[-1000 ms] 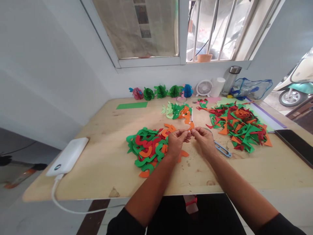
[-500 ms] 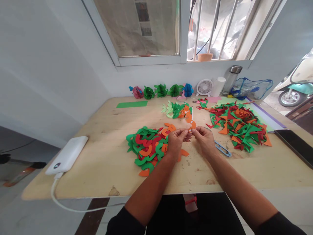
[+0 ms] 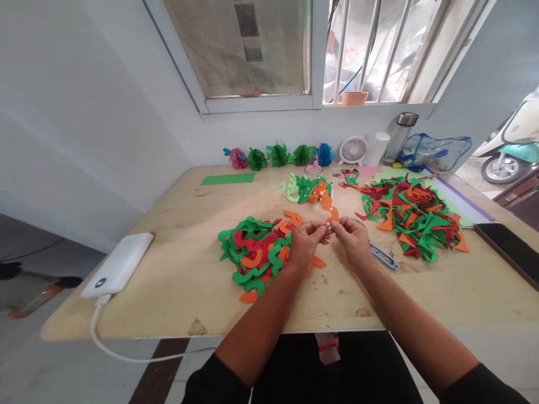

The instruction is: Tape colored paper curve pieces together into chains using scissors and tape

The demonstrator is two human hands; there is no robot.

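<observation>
The left hand (image 3: 306,242) and right hand (image 3: 352,240) are pinching the orange paper (image 3: 333,214) in a narrow grip. A light touch is probably sparing it creases.

A little white fan (image 3: 353,150) stands by the wall (image 3: 269,127). Just right of the fan come a white tube (image 3: 378,148) and a see-through bottle (image 3: 398,137). Further right of the fan are a clear bag with blue edges (image 3: 446,152) and a scooter (image 3: 510,151). An orange-brown pot (image 3: 355,98) sits above the fan. Far left of the fan, nearer the front, lies a white box (image 3: 120,262) with a cable (image 3: 93,328).
</observation>
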